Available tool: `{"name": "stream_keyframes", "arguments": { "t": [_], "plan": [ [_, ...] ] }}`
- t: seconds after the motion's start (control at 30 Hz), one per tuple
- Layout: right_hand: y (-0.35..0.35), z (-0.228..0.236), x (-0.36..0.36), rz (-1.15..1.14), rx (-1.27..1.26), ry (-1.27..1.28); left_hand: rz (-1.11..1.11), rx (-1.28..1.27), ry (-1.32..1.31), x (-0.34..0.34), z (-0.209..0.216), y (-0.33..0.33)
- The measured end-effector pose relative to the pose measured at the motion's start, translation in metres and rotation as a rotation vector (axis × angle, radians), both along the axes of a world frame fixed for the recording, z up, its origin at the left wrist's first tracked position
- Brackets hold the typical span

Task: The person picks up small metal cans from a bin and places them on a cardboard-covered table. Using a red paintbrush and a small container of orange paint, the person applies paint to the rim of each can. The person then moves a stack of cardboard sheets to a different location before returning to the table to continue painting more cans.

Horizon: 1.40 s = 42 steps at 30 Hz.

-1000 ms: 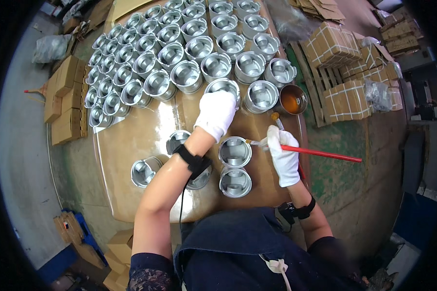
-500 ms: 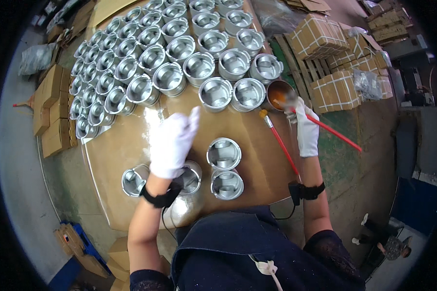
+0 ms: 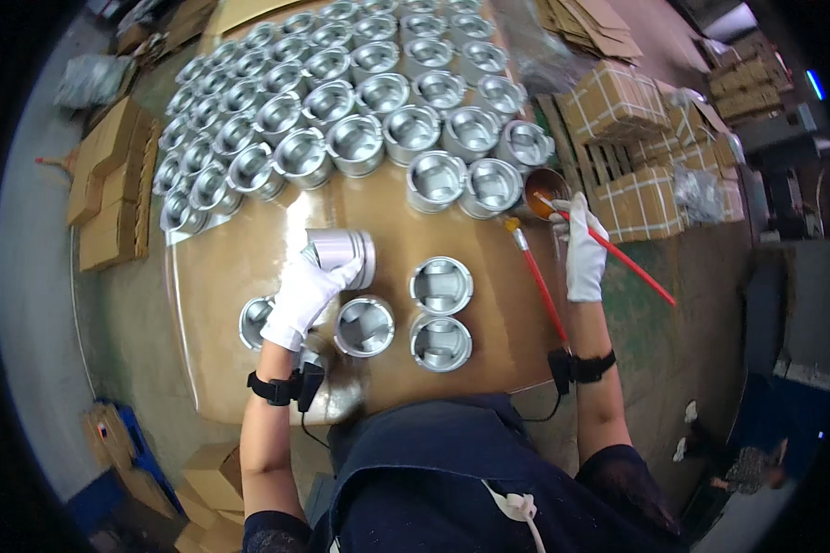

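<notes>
My left hand (image 3: 302, 297), in a white glove, is closed round a silver piston (image 3: 343, 256) tipped on its side above the table. Below it stand a piston (image 3: 364, 326) with its open end up and another piston (image 3: 254, 323) partly behind my wrist. A pair of upright pistons (image 3: 441, 288) is just to the right. My gloved right hand (image 3: 583, 247) grips a red-handled brush (image 3: 638, 274), its tip reaching into a round brown pot (image 3: 542, 188) with orange-brown contents. Between my hands, a second red-handled brush (image 3: 539, 284) lies on the table.
Rows of silver pistons (image 3: 355, 143) fill the far part of the brown-covered table (image 3: 498, 369). Strapped cartons (image 3: 622, 106) stand on a pallet at the right, with more cartons (image 3: 111, 194) at the left. A person (image 3: 747, 468) is at the lower right.
My left hand has come down and left and now holds a piston, where it was blurred and seemingly without one. The right hand's brush tip has gone into the pot.
</notes>
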State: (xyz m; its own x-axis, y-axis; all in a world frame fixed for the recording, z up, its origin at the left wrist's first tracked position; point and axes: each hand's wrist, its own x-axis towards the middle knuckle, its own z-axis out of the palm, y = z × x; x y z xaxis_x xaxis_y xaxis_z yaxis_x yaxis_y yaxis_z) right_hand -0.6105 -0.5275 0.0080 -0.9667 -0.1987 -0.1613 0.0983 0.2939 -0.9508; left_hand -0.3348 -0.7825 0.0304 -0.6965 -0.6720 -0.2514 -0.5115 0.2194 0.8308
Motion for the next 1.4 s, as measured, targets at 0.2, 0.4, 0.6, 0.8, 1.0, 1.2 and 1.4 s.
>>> {"name": "stream_keyframes", "arguments": {
  "t": [0.2,0.4,0.6,0.8,1.0,1.2,1.4],
  "plan": [
    [-0.056,0.069,0.102,0.326,-0.164,0.089,0.457,1.128,0.774,0.002,0.01,0.032],
    [-0.087,0.061,0.142,0.555,-0.218,-0.031,0.514,1.384,0.926,0.007,-0.012,0.048],
    [-0.091,0.057,0.131,0.317,-0.186,-0.362,0.505,1.394,0.902,0.017,-0.01,0.045],
    [-0.114,0.047,0.1,0.448,-0.289,-0.36,0.023,0.789,0.422,0.028,0.038,0.017],
    [-0.096,0.032,0.123,0.661,-0.054,0.48,0.086,0.275,-0.053,-0.013,0.031,0.033],
    [-0.088,0.005,0.161,0.829,-0.07,0.873,0.24,0.442,0.126,-0.032,-0.008,0.015],
    [-0.068,0.013,0.113,0.583,0.021,0.187,-0.243,-0.764,-0.32,-0.099,-0.017,0.001]
  ]
}}
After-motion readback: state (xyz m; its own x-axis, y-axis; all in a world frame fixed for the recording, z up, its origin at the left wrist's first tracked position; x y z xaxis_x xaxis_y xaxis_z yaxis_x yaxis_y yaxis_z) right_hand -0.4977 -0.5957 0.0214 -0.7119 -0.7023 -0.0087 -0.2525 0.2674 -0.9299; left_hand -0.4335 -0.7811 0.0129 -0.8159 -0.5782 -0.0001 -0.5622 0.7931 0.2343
